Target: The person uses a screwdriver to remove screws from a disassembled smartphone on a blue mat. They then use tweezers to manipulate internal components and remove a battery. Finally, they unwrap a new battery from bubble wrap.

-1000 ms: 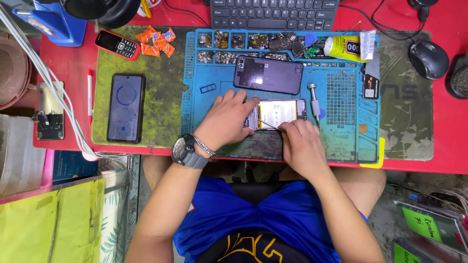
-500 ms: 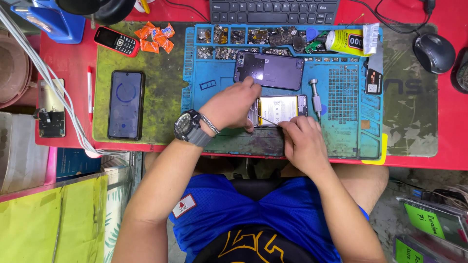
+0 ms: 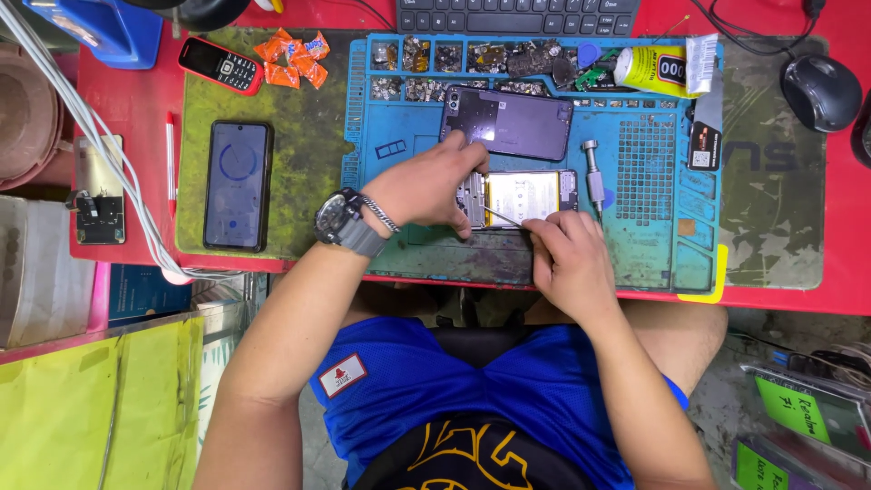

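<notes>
Fingers (image 3: 472,213) of left hand (image 3: 426,186) curled down on open phone (image 3: 522,198), pressing its left end; narrow, gripping the phone edge. Right hand (image 3: 567,259) at 5 o'clock of phone, fingers pinched shut on thin tweezers (image 3: 501,216), tip lying over phone's lower left part. Exact contact pt of tip too small to tell.

Open phone: lies flat, long side across, approx. centre of blue mat (image 3: 653,181); yellowish battery showing. Back cover (image 3: 508,122), dark purple, at 12 o'clock of phone, just beside it, partly under left thumb. Screwdriver (image 3: 594,177) at 3 o'clock, just beside phone, standing head-up. Parts trays w/ screws along mat's 12 o'clock edge; glue tube (image 3: 658,71) at 1 o'clock.

Watch (image 3: 340,218) on left wrist, w/ chain bracelet.

Black phone (image 3: 238,184) at 9 o'clock, well apart, on green mat (image 3: 308,154), screen lit. Small red keypad phone (image 3: 220,65) at 10 o'clock; orange wrappers (image 3: 292,59) near it. Keyboard (image 3: 517,14) at 12, mouse (image 3: 819,91) at 2. Surface (image 3: 136,118) red.
</notes>
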